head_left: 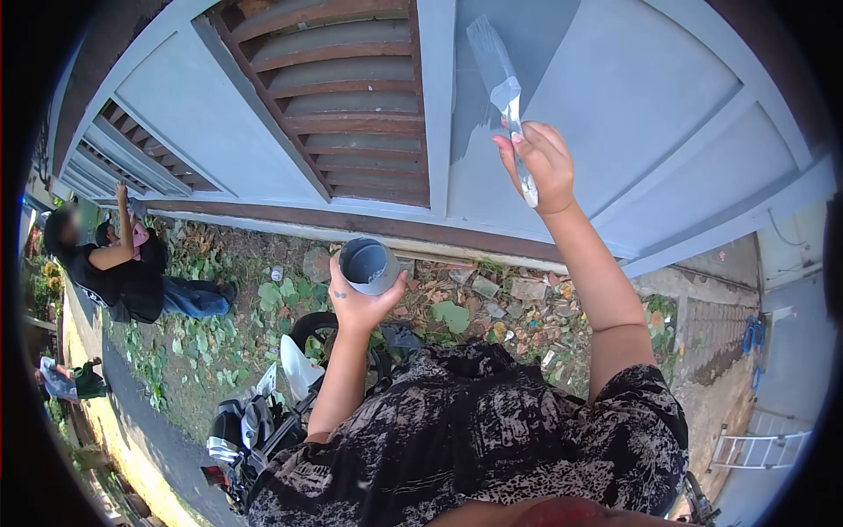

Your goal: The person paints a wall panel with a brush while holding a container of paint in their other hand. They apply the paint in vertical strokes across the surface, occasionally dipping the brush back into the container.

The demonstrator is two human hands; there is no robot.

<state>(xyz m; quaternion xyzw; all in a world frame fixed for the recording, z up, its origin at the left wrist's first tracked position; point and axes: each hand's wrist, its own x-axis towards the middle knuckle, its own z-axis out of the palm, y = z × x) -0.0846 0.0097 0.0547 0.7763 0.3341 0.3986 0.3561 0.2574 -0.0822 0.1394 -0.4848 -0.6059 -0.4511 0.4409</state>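
Observation:
My right hand is wrapped round the handle of a paintbrush. The brush's bristles point up and lie against the wall panel, where wet-looking darker grey paint borders paler blue-grey paint. Lower and to the left, my left hand grips a round cup from below and its sides. The cup's inside is coated with grey paint, and its depth of paint is hard to tell. Small grey smears show near the left wrist.
Brown louvres sit left of the panel. A person in dark clothes reaches to the wall at the left, with others nearby. A motorcycle stands below left. Rubble and plants line the wall's foot; a ladder is at lower right.

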